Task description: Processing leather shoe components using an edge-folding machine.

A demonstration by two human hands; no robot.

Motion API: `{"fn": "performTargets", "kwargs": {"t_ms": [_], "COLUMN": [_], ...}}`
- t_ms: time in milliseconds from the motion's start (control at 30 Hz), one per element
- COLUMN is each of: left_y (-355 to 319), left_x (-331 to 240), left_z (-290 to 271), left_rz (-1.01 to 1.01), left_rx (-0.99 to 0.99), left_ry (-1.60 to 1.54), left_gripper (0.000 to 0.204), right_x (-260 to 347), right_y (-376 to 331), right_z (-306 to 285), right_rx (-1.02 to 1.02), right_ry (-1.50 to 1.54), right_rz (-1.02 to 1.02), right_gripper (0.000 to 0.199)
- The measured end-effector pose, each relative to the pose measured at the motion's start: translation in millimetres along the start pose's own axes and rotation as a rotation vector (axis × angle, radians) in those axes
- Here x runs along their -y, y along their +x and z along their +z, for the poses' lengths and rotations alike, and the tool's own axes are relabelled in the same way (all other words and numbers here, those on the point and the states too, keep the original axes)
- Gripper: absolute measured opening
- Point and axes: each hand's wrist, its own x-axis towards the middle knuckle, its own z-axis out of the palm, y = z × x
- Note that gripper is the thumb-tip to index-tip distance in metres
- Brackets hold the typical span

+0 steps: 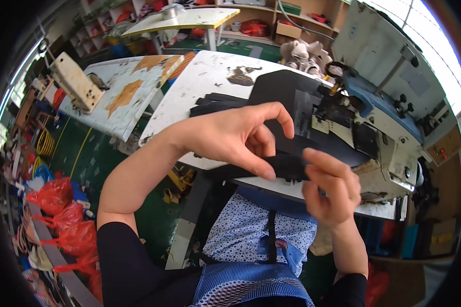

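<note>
Left hand [241,135] pinches the black fabric strip [284,166] between thumb and curled fingers, index finger arched up and free. Right hand [330,187] pinches the same strip at its right end, thumb and forefinger closed on it, other fingers folded in. Strip sits between both hands, held just above the near edge of the white work table [210,77], over the person's lap.

Behind the hands, a larger black fabric panel [281,87] lies flat on the table, running under the sewing machine [379,117]. Stack of black strips [215,105] left of the panel, partly hidden by the left hand. Machine is white and blue, worn, on the right.

Second chipped white table [123,92] further left with a cream machine [74,82] on it. Red plastic bags [61,215] on the floor at lower left. Blue patterned apron [256,240] below the hands.
</note>
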Motion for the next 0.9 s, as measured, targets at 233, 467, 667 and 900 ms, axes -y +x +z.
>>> {"fn": "performTargets", "kwargs": {"t_ms": [233, 467, 667, 900], "left_y": [62, 65, 74, 88], "left_x": [28, 61, 61, 62], "left_z": [5, 41, 25, 28], "left_rz": [0.489, 0.433, 0.461, 0.485], "left_rx": [-0.734, -0.516, -0.532, -0.537], "left_ry": [1.022, 1.141, 1.167, 1.075], "left_gripper": [0.026, 0.06, 0.06, 0.06], "right_x": [-16, -9, -24, -24], "right_y": [-46, -51, -40, -59], "right_z": [-50, -40, -27, -16], "right_rx": [0.128, 0.091, 0.213, -0.06], "right_ry": [-0.382, -0.132, -0.128, 0.201], "right_rz": [0.283, 0.422, 0.525, 0.8], "right_gripper": [0.022, 0.029, 0.031, 0.021]}}
